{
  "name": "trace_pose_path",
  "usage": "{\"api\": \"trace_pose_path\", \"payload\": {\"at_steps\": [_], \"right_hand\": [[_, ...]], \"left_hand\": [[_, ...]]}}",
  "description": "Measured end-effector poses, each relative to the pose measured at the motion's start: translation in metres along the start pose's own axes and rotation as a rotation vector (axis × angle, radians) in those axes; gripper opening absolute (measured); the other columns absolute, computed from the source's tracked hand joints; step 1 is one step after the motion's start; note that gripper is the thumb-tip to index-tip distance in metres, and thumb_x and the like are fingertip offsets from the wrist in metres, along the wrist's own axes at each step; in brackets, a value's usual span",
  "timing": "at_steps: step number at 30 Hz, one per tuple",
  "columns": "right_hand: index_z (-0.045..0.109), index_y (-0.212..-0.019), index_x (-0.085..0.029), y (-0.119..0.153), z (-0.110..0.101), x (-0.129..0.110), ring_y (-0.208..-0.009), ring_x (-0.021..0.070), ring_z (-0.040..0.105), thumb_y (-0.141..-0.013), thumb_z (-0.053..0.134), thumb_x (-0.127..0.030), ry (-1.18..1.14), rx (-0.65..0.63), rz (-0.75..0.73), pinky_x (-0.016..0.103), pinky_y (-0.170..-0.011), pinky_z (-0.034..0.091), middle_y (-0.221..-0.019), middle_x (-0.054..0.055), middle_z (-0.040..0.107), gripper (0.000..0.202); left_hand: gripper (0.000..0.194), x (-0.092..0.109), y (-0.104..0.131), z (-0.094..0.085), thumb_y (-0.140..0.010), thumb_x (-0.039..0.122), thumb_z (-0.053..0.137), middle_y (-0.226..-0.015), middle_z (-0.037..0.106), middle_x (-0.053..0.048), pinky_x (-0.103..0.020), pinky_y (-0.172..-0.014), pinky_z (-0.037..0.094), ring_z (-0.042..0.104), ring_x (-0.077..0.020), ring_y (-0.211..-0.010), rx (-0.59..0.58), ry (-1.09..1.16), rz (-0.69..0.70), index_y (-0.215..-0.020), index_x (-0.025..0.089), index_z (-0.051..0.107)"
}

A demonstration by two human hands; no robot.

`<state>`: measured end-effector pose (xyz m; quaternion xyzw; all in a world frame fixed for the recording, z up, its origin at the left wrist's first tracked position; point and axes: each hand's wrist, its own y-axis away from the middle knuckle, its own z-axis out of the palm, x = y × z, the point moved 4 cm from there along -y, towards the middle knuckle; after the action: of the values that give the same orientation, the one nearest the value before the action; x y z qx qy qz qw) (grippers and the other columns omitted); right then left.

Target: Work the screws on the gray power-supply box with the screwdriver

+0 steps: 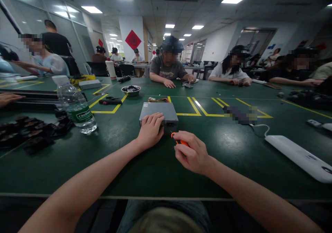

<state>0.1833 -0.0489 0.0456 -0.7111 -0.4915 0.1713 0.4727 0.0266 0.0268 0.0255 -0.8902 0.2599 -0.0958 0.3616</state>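
A grey computer power supply (158, 111) sits on the green table, its socket side facing me and a bundle of coloured wires (158, 100) at its far side. My left hand (151, 129) grips its near left part, fingers over the top and thumb down by the front face. My right hand (193, 151) is closed around an orange and black screwdriver (182, 143). The thin shaft points up and left toward the lower front edge near the socket; I cannot tell whether the tip touches.
Left of me stand a water bottle (77, 108) and a pile of black parts (33, 131). Farther back are a metal bowl (131, 90) and a black tool (110, 101). A white power bank (298, 157) with a cable lies right. Across the table sits a person (168, 65).
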Motion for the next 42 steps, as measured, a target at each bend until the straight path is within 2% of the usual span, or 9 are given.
{"api": "trace_pose_path", "payload": {"at_steps": [4,9,14,18,24,30,33,39,42], "right_hand": [[0.048,-0.095,-0.02,-0.001,-0.003,-0.001,-0.095,0.0166,0.057,-0.075,0.055,-0.008,0.026,0.004,-0.033,0.03,-0.075,0.055,-0.102,0.008,0.055,0.025],[0.044,-0.1,-0.016,0.001,-0.003,-0.001,-0.104,0.0206,0.053,-0.071,0.052,-0.002,-0.028,0.031,-0.004,0.032,-0.079,0.054,-0.111,0.014,0.05,0.033],[0.048,-0.097,-0.02,0.003,-0.001,0.002,-0.097,0.0182,0.055,-0.074,0.055,-0.007,0.043,-0.012,0.02,0.031,-0.076,0.054,-0.106,0.01,0.052,0.027],[0.047,-0.102,-0.019,0.006,0.001,0.002,-0.1,0.017,0.055,-0.074,0.052,-0.004,-0.025,0.005,0.047,0.029,-0.077,0.054,-0.108,0.01,0.051,0.032],[0.05,-0.1,-0.023,0.006,0.002,0.003,-0.098,0.0186,0.054,-0.076,0.059,-0.015,0.069,-0.049,0.065,0.032,-0.076,0.054,-0.107,0.008,0.052,0.027],[0.048,-0.104,-0.021,0.005,0.0,0.005,-0.101,0.0166,0.055,-0.076,0.052,-0.004,-0.005,-0.002,0.092,0.029,-0.078,0.054,-0.108,0.009,0.052,0.033],[0.047,-0.106,-0.021,0.005,-0.002,0.007,-0.101,0.0186,0.055,-0.075,0.055,-0.007,0.0,0.037,0.14,0.032,-0.077,0.055,-0.108,0.01,0.052,0.035],[0.05,-0.103,-0.022,0.008,0.001,0.009,-0.098,0.0167,0.056,-0.078,0.053,-0.008,0.012,-0.056,0.149,0.031,-0.077,0.055,-0.107,0.008,0.053,0.029],[0.048,-0.106,-0.021,0.008,0.001,0.008,-0.103,0.0178,0.054,-0.076,0.053,-0.006,-0.039,-0.012,0.147,0.032,-0.08,0.054,-0.109,0.009,0.051,0.034]], "left_hand": [[0.031,0.001,-0.001,-0.001,-0.083,0.02,0.047,-0.125,0.054,-0.009,-0.041,-0.096,0.031,0.046,-0.0238,-0.117,0.001,0.007,-0.028,-0.113,0.018,0.048],[0.027,0.003,-0.004,-0.003,-0.083,0.021,0.048,-0.122,0.055,-0.008,-0.041,-0.094,0.032,0.047,-0.0237,-0.115,0.002,0.011,-0.07,-0.109,0.019,0.05],[0.025,0.003,-0.005,-0.004,-0.083,0.021,0.048,-0.121,0.056,-0.007,-0.04,-0.094,0.032,0.048,-0.0232,-0.113,-0.007,0.003,-0.078,-0.108,0.019,0.05],[0.024,0.002,-0.005,-0.002,-0.083,0.021,0.047,-0.121,0.056,-0.007,-0.04,-0.094,0.032,0.048,-0.023,-0.112,0.0,0.0,-0.087,-0.107,0.019,0.05],[0.024,0.002,-0.005,-0.001,-0.084,0.021,0.047,-0.121,0.056,-0.007,-0.04,-0.093,0.032,0.048,-0.0232,-0.112,0.007,0.002,-0.089,-0.108,0.019,0.05],[0.024,0.003,-0.005,-0.002,-0.084,0.021,0.047,-0.121,0.056,-0.007,-0.041,-0.093,0.033,0.048,-0.024,-0.111,-0.001,0.003,-0.089,-0.108,0.019,0.05],[0.025,0.002,-0.004,-0.002,-0.084,0.021,0.047,-0.122,0.056,-0.007,-0.042,-0.093,0.033,0.048,-0.0242,-0.112,-0.002,0.009,-0.089,-0.108,0.02,0.05],[0.025,0.002,-0.004,-0.003,-0.084,0.022,0.047,-0.121,0.056,-0.007,-0.041,-0.092,0.033,0.049,-0.0242,-0.111,-0.006,0.002,-0.082,-0.108,0.02,0.05],[0.025,0.002,-0.004,-0.002,-0.083,0.021,0.048,-0.121,0.056,-0.007,-0.041,-0.093,0.032,0.048,-0.0236,-0.111,-0.002,-0.001,-0.077,-0.108,0.019,0.049]]}}
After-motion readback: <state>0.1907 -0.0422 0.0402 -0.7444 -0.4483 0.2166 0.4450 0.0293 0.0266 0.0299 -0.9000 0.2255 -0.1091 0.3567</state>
